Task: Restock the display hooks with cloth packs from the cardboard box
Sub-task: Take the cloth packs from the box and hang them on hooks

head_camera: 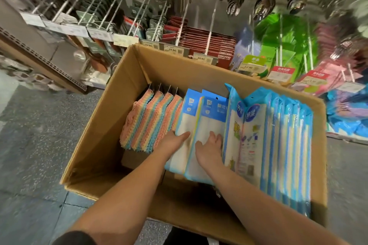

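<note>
Two hands reach into a cardboard box point(111, 117) of cloth packs.
Blue-topped packs point(211, 125) stand upright mid-box; the left hand point(173, 141) and right hand point(211, 149) lie on them, fingers relaxed, gripping nothing. Striped cloths point(147, 121) sit left; display hooks point(137, 16) hang beyond.

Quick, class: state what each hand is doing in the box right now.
Left hand: open, straight fingers resting on a blue-topped cloth pack.
Right hand: cannot be told; it rests on the neighbouring pack, fingertips hidden.
</note>
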